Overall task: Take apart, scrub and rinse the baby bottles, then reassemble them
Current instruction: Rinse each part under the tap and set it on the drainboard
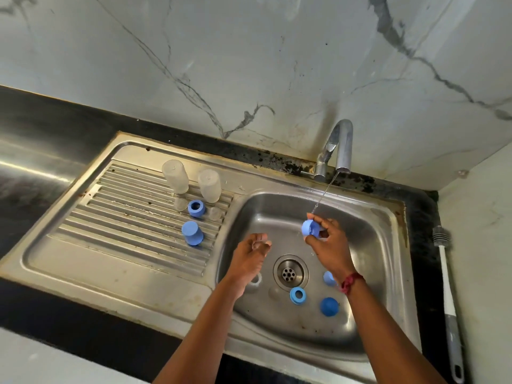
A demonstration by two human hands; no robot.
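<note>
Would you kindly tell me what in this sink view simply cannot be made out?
Head view only:
- blue piece in the right hand: fingers cover it, cap or ring unclear.
- left hand: blurred, so whether it holds anything is unclear.
- clear part in the basin: half under the left wrist.
- blue part in the basin: half behind the right wrist.

Kitchen corner: a stainless steel sink (155, 281) set in a black desk (55, 112)

A white marble-look wall (249, 51) with grey veins rises behind; a pale side wall (476, 217) closes the right. The sink has a ribbed drainboard (124, 217) on the left, a basin (374, 245) on the right and a chrome tap (339, 145) at its back rim, where dark grime spots the seam.
</note>
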